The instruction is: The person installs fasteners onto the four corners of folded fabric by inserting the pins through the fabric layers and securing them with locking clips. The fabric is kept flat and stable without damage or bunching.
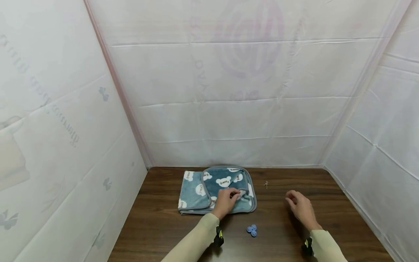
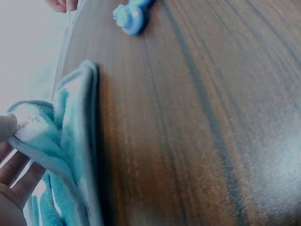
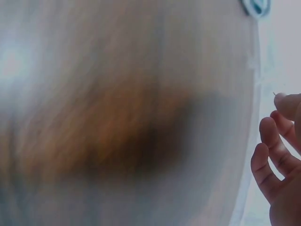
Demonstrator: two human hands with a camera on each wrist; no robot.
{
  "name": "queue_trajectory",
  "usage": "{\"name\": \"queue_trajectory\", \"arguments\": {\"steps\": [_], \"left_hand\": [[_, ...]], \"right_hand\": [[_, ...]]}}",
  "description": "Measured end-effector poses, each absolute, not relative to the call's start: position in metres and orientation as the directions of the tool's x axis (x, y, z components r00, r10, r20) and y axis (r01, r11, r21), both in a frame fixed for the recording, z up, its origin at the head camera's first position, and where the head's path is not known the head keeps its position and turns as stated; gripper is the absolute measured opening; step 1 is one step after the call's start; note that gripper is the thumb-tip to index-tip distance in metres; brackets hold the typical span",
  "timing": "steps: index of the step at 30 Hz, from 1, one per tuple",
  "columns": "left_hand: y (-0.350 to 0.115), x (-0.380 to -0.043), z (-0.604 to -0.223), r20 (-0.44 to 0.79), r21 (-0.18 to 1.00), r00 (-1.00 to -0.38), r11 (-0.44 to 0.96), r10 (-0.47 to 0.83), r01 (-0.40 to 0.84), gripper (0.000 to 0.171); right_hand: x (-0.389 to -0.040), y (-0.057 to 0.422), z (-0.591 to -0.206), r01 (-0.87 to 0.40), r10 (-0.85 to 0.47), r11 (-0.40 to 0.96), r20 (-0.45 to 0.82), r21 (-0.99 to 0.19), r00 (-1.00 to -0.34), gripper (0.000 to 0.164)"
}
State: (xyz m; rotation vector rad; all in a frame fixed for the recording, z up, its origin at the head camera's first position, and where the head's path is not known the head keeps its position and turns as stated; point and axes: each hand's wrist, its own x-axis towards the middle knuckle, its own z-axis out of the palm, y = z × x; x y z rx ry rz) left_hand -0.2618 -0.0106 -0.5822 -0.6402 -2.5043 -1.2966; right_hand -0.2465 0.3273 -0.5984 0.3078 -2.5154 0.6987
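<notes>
A folded teal blanket with white bear-head patches and grey edging lies near the back of the table. My left hand is over its front right part. In the left wrist view, the left thumb and fingers pinch a raised, grey-edged fold of the blanket. To the right of the blanket, my right hand is held above the table. Its thumb and forefinger meet on a thin needle-like thing, of which only a tiny tip shows; the other fingers are loosely bent.
Three round blue pieces lie clustered on the brown wooden table, in front of the blanket. A small thin white thing lies to the blanket's right. White sheeting walls the table at the back and sides.
</notes>
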Motion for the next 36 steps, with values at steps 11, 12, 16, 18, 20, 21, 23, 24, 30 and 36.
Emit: {"name": "queue_trajectory", "arguments": {"steps": [11,12,16,18,20,21,23,24,30,36], "left_hand": [[-0.016,-0.261,-0.572,0.431,0.736,-0.877,0.48,0.211,0.477,0.012],[-0.017,-0.261,-0.572,0.431,0.739,-0.878,0.477,0.207,0.475,0.013],[-0.018,-0.26,-0.571,0.442,0.748,-0.876,0.458,0.196,0.48,0.015],[-0.019,-0.259,-0.57,0.444,0.752,-0.876,0.453,0.189,0.479,0.015],[-0.02,-0.259,-0.57,0.443,0.756,-0.877,0.449,0.184,0.476,0.014],[-0.02,-0.259,-0.569,0.436,0.761,-0.882,0.448,0.181,0.469,0.014],[-0.021,-0.258,-0.569,0.417,0.774,-0.892,0.445,0.177,0.45,0.014],[-0.021,-0.258,-0.569,0.409,0.78,-0.896,0.443,0.175,0.442,0.014],[-0.022,-0.258,-0.566,0.408,0.787,-0.898,0.436,0.166,0.438,0.015],[-0.021,-0.258,-0.564,0.415,0.778,-0.897,0.452,0.151,0.436,0.014]], "right_hand": [[-0.264,0.282,-0.573,-0.502,-0.151,0.708,0.587,-0.497,-0.795,0.018],[-0.266,0.277,-0.571,-0.512,-0.162,0.695,0.584,-0.504,-0.795,0.019],[-0.27,0.259,-0.564,-0.527,-0.196,0.656,0.551,-0.541,-0.811,0.018],[-0.271,0.251,-0.56,-0.529,-0.206,0.64,0.538,-0.558,-0.817,0.017],[-0.272,0.243,-0.557,-0.536,-0.215,0.625,0.535,-0.567,-0.817,0.016],[-0.273,0.239,-0.556,-0.539,-0.218,0.617,0.534,-0.573,-0.817,0.015],[-0.274,0.232,-0.553,-0.544,-0.222,0.601,0.532,-0.585,-0.817,0.013],[-0.274,0.228,-0.552,-0.544,-0.224,0.596,0.528,-0.591,-0.819,0.012],[-0.277,0.211,-0.545,-0.522,-0.245,0.561,0.474,-0.642,-0.846,0.01],[-0.279,0.198,-0.539,-0.498,-0.304,0.514,0.395,-0.699,-0.867,0.007]]}}
